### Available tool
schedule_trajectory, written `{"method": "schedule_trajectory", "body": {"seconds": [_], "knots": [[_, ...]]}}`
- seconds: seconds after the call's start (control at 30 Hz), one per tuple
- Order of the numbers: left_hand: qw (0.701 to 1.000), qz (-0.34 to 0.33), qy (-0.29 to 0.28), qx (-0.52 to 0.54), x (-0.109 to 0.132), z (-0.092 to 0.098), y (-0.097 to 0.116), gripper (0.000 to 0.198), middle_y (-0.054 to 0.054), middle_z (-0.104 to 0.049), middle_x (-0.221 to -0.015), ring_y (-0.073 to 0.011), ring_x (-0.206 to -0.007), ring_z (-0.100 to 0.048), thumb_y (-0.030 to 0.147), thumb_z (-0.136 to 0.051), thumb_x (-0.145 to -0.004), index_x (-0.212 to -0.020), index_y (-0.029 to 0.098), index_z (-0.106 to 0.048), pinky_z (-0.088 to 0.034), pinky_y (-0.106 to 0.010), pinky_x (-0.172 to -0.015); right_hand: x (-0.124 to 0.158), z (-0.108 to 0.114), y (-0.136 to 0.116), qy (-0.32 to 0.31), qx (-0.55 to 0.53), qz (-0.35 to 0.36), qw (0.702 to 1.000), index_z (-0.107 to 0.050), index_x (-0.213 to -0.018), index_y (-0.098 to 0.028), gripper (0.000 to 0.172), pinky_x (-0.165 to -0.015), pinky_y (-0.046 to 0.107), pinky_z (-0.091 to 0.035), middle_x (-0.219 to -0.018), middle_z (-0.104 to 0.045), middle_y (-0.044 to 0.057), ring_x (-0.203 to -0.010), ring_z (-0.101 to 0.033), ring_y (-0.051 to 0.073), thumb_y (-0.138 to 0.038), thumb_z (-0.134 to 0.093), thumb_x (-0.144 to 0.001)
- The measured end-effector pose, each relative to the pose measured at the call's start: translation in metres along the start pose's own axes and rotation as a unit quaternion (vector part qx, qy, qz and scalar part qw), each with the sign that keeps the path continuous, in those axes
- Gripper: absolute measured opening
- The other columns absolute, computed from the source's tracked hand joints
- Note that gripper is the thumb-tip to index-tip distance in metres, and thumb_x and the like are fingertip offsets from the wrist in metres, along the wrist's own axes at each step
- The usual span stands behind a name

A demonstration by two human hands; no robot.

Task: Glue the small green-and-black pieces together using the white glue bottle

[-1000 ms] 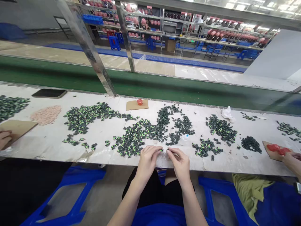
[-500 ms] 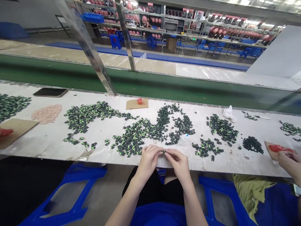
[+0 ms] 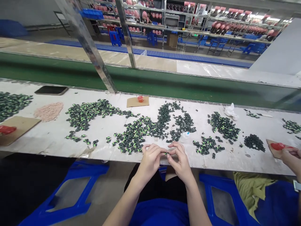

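A tiny black piece with a green spot (image 3: 166, 153) sits at the fingertips of both my hands, just above the table's front edge. My left hand (image 3: 151, 159) is closed in a pinch on it. From the other side, the thumb and curled index finger of my right hand (image 3: 180, 160) close on the same piece, partly hiding it. Beyond my left hand spreads a heap of black-and-green pieces (image 3: 131, 138). Farther back lies a pile of plain dark pieces (image 3: 164, 116). A small clear bottle with a blue tip (image 3: 185, 135) is just beyond my right hand.
A red cup (image 3: 140, 99) stands on cardboard (image 3: 131, 102) at the back. More dark-and-green heaps (image 3: 223, 127) lie rightward, near crumpled white tissue (image 3: 230, 111). At far right, a co-worker's hand (image 3: 291, 158) is by a red item. A slanted metal post (image 3: 98, 62) rises at the table's back.
The fingers of my right hand have bent and spread a little more around the piece. My left hand keeps its pinch. The view has shifted slightly.
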State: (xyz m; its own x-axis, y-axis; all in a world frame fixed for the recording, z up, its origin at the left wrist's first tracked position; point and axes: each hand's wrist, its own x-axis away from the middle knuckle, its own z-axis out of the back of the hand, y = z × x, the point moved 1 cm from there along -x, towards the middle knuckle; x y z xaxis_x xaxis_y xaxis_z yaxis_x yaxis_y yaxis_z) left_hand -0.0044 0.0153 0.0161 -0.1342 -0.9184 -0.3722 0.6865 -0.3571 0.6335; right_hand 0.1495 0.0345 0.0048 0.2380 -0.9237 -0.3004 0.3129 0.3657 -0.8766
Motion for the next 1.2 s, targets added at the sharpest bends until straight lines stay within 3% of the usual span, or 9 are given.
{"method": "schedule_trajectory", "body": {"seconds": [0.13, 0.4, 0.6, 0.7, 0.8, 0.87, 0.93, 1.07, 1.2], "knots": [[1.0, -0.013, 0.0, -0.015, 0.001, 0.002, 0.003, 0.025, 0.001, -0.068, -0.075, -0.0161, -0.078, -0.06, 0.006, -0.044, -0.088, -0.087, 0.022, -0.063, -0.03, -0.035, -0.086, 0.002, -0.003, 0.0, -0.015, 0.009, 0.002, 1.0, -0.053, -0.073, -0.024, 0.01, -0.099, 0.047, -0.039, -0.102, -0.06, 0.007, -0.121, -0.044, 0.027, -0.023, -0.057, -0.083], [1.0, 0.005, -0.001, 0.014, 0.005, -0.004, 0.002, 0.024, 0.0, -0.069, -0.078, -0.0161, -0.08, -0.06, 0.007, -0.045, -0.089, -0.087, 0.023, -0.064, -0.03, -0.037, -0.088, 0.0, 0.001, 0.003, -0.036, 0.008, 0.006, 0.999, -0.051, -0.073, -0.023, 0.01, -0.099, 0.047, -0.04, -0.101, -0.06, 0.007, -0.121, -0.045, 0.027, -0.023, -0.057, -0.081], [0.993, 0.06, -0.059, 0.084, 0.004, -0.016, 0.002, 0.03, 0.0, -0.072, -0.092, -0.0174, -0.093, -0.062, 0.015, -0.048, -0.09, -0.116, 0.028, -0.058, -0.027, -0.041, -0.098, 0.003, 0.027, 0.007, -0.052, 0.088, 0.014, 0.995, -0.055, -0.074, -0.023, 0.01, -0.096, 0.045, -0.043, -0.103, -0.06, 0.008, -0.114, -0.05, 0.026, -0.027, -0.056, -0.084], [0.992, 0.115, -0.003, 0.058, -0.004, -0.007, -0.015, 0.04, -0.001, -0.071, -0.098, -0.0203, -0.098, -0.061, 0.02, -0.052, -0.089, -0.128, 0.029, -0.047, -0.026, -0.045, -0.099, 0.006, 0.053, 0.015, -0.003, 0.184, 0.018, 0.983, -0.059, -0.077, -0.024, 0.013, -0.092, 0.047, -0.043, -0.101, -0.061, 0.009, -0.106, -0.051, 0.027, -0.033, -0.055, -0.086], [0.983, 0.149, 0.102, -0.037, -0.015, 0.009, -0.037, 0.022, -0.004, -0.071, -0.098, -0.0247, -0.102, -0.057, 0.023, -0.052, -0.089, -0.109, 0.028, -0.06, -0.028, -0.047, -0.095, 0.007, 0.076, 0.026, 0.107, 0.291, 0.008, 0.951, -0.064, -0.088, -0.023, 0.021, -0.092, 0.051, -0.041, -0.101, -0.059, 0.011, -0.106, -0.047, 0.031, -0.042, -0.053, -0.086], [0.982, 0.131, 0.113, -0.079, -0.024, 0.015, -0.046, 0.015, -0.005, -0.071, -0.098, -0.0255, -0.102, -0.056, 0.021, -0.052, -0.089, -0.096, 0.027, -0.065, -0.029, -0.046, -0.093, 0.006, 0.081, 0.031, 0.166, 0.332, -0.003, 0.929, -0.064, -0.1, -0.021, 0.033, -0.093, 0.054, -0.038, -0.106, -0.056, 0.014, -0.108, -0.044, 0.033, -0.049, -0.054, -0.085], [0.985, 0.112, 0.091, -0.098, -0.032, 0.015, -0.051, 0.017, -0.004, -0.071, -0.096, -0.0253, -0.1, -0.056, 0.018, -0.052, -0.088, -0.091, 0.026, -0.067, -0.029, -0.046, -0.093, 0.001, 0.076, 0.035, 0.188, 0.337, -0.013, 0.922, -0.061, -0.109, -0.019, 0.044, -0.094, 0.055, -0.036, -0.109, -0.055, 0.015, -0.11, -0.042, 0.033, -0.054, -0.055, -0.083], [0.983, 0.123, 0.047, -0.127, -0.048, 0.008, -0.051, 0.018, -0.007, -0.07, -0.089, -0.0281, -0.097, -0.052, 0.02, -0.052, -0.089, -0.09, 0.025, -0.069, -0.031, -0.049, -0.089, -0.014, 0.048, 0.042, 0.166, 0.307, -0.041, 0.936, -0.06, -0.112, -0.018, 0.056, -0.095, 0.057, -0.034, -0.113, -0.053, 0.017, -0.115, -0.035, 0.037, -0.062, -0.059, -0.076], [0.977, 0.128, 0.052, -0.162, -0.057, 0.006, -0.053, 0.016, -0.009, -0.066, -0.093, -0.0304, -0.1, -0.048, 0.02, -0.056, -0.087, -0.089, 0.025, -0.071, -0.032, -0.051, -0.087, -0.027, 0.031, 0.045, 0.174, 0.302, -0.043, 0.936, -0.061, -0.103, -0.018, 0.05, -0.095, 0.065, -0.027, -0.115, -0.055, 0.017, -0.12, -0.031, 0.041, -0.061, -0.057, -0.078]]}}
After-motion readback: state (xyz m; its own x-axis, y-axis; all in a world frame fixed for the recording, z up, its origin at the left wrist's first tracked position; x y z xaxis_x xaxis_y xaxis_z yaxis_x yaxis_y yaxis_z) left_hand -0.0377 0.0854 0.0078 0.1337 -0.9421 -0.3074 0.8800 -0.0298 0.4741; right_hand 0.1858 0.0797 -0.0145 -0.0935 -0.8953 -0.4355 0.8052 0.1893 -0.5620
